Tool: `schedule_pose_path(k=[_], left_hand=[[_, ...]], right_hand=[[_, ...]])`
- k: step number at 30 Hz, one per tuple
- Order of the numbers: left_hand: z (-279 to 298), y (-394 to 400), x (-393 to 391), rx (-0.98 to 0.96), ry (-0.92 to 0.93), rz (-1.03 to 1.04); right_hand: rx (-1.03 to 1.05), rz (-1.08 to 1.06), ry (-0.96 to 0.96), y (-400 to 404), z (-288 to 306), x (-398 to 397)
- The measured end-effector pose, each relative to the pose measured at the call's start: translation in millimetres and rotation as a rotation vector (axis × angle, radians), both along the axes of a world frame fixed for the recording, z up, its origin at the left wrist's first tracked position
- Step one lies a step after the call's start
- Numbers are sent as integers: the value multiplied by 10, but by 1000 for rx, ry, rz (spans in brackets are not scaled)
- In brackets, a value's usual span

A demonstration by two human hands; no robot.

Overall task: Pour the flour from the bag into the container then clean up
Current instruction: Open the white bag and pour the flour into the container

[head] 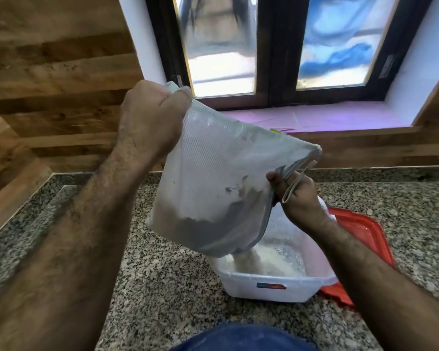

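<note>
A white woven flour bag (213,173) hangs tilted above a clear plastic container (264,290) on the granite counter. My left hand (150,122) grips the bag's raised bottom corner up high. My right hand (299,196) pinches the bag's open edge and a loose string lower down, right over the container. Flour (249,259) streams from the bag's low mouth into the container, where a pale heap lies. Darker flour shows through the bag's lower part.
A red lid (363,231) lies on the counter (162,287) to the right of the container, partly under it. Wood-look wall panels rise at the left and back. A window with a purple-lined sill (340,117) stands behind.
</note>
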State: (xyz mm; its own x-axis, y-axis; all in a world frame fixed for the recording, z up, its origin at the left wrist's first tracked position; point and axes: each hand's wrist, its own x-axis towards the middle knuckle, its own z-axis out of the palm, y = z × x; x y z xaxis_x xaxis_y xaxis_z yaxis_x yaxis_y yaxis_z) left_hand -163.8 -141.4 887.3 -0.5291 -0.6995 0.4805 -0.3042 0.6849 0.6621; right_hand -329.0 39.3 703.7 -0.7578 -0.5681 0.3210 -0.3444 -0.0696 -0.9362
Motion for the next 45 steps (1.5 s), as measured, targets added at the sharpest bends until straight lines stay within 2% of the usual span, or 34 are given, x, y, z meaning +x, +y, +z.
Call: schedule_pose_path(k=[5, 12, 14, 16, 19, 21, 25, 28, 32, 34, 36, 41, 45], left_hand=[[-11, 118, -97, -74, -79, 24], [-43, 265, -301, -149, -166, -13], [-58, 294, -370, -183, -195, -18], [-80, 307, -436, -213, -214, -39], [-102, 350, -527, -276, -272, -50], [-125, 413, -589, -314, -319, -53], [-228, 526, -717, -386, -367, -69], [-286, 591, -809, -441, -373, -104], [-313, 756, -907, -498, -428, -134], [-338, 806, -936, -526, -452, -133], [-373, 826, -953, -541, -468, -132], [-448, 808, -913, -517, -420, -195], [-543, 596, -531, -540, -337, -183]], right_hand=[[112, 24, -30, 128, -50, 37], [67, -6, -188, 232, -214, -79], [94, -10, -179, 311, -256, -154], [205, 23, -94, 437, -252, -260], [525, 49, 102, 777, -115, -463], [586, 73, 132, 983, 4, -610], [573, 239, 110, 1235, 254, -699], [552, 318, 181, 1162, 391, -511], [317, 172, 210, 751, 377, -212], [274, 34, 272, 586, 297, -153], [215, -61, 238, 502, 189, -167], [67, -47, 86, 432, -18, -184], [49, -67, 18, 479, -136, -223]])
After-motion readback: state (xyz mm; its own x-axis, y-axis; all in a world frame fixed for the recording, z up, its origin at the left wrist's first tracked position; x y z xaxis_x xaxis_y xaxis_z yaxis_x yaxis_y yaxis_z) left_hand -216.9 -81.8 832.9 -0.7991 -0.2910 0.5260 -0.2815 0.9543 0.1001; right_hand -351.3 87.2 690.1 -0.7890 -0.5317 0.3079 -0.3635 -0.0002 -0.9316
